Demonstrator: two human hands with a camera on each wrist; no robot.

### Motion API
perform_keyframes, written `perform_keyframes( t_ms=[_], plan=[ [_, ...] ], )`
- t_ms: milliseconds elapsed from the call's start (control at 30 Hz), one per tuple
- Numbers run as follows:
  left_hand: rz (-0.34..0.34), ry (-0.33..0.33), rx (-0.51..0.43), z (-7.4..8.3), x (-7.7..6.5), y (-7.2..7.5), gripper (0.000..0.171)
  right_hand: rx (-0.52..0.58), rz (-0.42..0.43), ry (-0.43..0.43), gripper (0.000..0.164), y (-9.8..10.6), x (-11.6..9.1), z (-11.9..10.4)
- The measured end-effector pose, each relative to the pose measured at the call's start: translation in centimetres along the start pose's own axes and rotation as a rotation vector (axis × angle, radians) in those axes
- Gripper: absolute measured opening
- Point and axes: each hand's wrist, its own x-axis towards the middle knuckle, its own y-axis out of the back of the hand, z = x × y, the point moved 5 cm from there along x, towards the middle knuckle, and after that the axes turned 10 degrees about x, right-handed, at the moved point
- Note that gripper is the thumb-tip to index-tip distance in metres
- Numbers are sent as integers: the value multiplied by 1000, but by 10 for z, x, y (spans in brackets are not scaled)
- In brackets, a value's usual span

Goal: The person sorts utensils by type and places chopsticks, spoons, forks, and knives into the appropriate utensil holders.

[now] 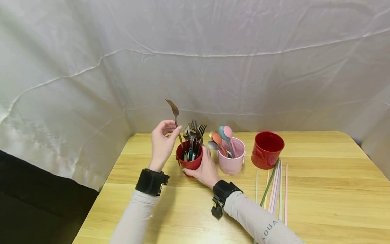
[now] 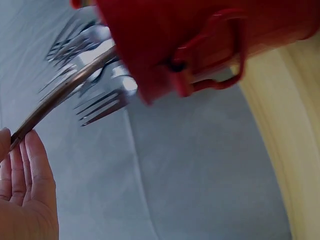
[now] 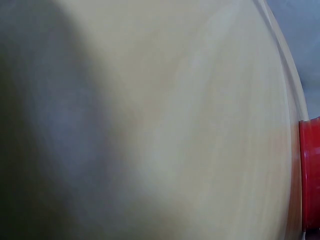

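Observation:
My left hand (image 1: 163,140) pinches a copper-coloured fork (image 1: 174,110) between thumb and fingers, tines up. The lower end of its handle sits inside the rim of a small red bucket (image 1: 191,165). In the left wrist view the handle (image 2: 60,95) runs from my fingertips into the bucket (image 2: 145,50). My right hand (image 1: 207,169) grips that bucket by its right and front side. Several silver forks (image 1: 192,134) stand in it, tines up, with other handles among them. The right wrist view shows mostly table, with a red bucket (image 3: 311,175) at its right edge.
Right of the hands stands a pink bucket (image 1: 231,166) with several spoons (image 1: 217,138) in it. Further right is a second red bucket (image 1: 263,157). Several pastel chopsticks (image 1: 275,189) lie in front of it on the wooden table (image 1: 329,189). A grey cloth (image 1: 213,81) hangs behind.

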Motion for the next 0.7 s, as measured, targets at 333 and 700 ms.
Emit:
perform_keyframes(
  t_ms=[333,700],
  plan=[
    [-72,25,146,-26,-13,-10,18,-12,4,14,108,-2,0,0],
    [-120,29,197,-41,-34,-2,15,7,-6,-13,109,-3,0,2]
  ],
)
